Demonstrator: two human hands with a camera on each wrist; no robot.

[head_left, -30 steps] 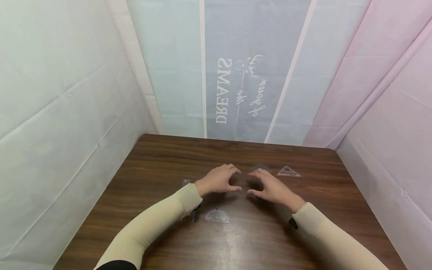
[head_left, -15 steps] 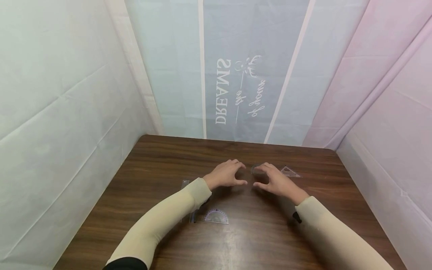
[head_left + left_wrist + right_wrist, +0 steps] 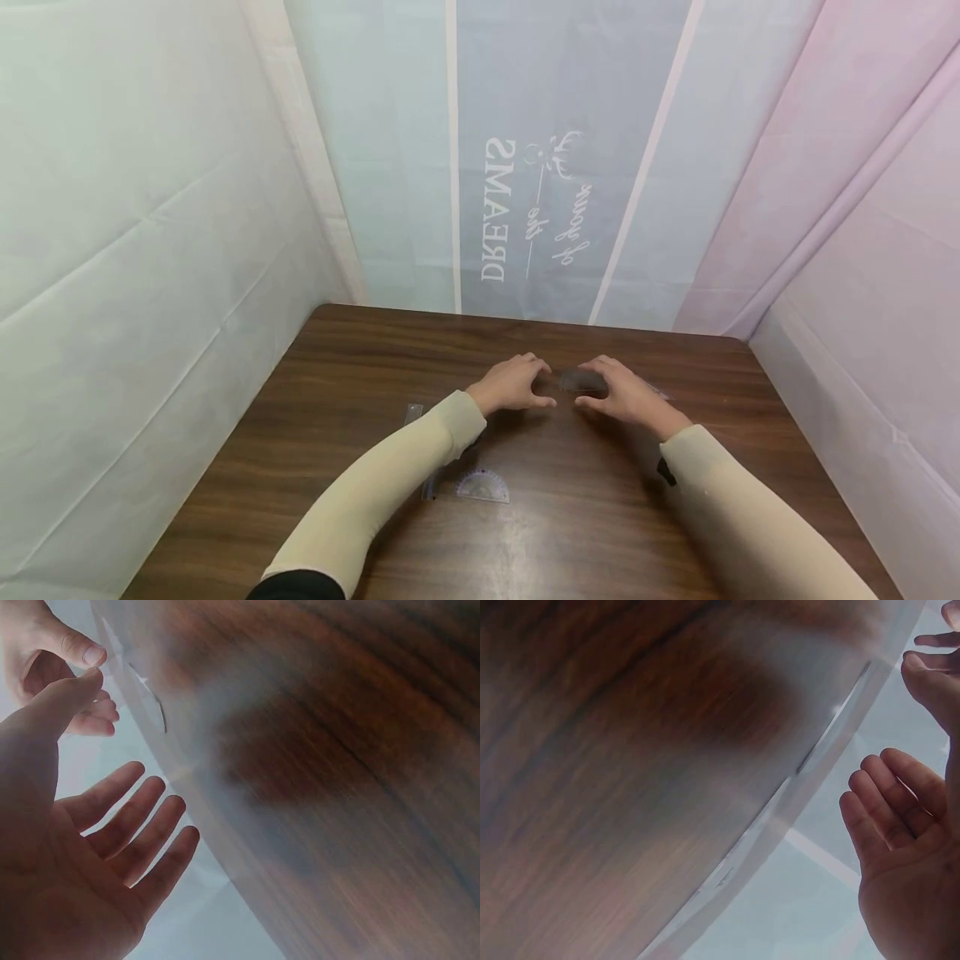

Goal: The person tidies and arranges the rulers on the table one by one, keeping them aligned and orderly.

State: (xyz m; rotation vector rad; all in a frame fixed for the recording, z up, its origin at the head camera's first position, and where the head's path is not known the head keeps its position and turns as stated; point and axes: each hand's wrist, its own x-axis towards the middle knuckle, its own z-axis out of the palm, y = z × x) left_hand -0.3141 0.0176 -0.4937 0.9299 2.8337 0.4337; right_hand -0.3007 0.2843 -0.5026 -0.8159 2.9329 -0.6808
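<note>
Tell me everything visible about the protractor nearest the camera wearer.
The protractor is a clear, half-round piece, apparently plastic, with unreadable purplish markings along its curve. It lies flat on the brown table, straight edge on the near side, just right of a clear strip. Neither left hand nor right hand touches it.

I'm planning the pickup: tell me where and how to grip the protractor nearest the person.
Probably pinch that protractor across its straight near edge and curved far rim, coming from the person's right: it lies flat, and the left sleeve crosses on its left.
</note>
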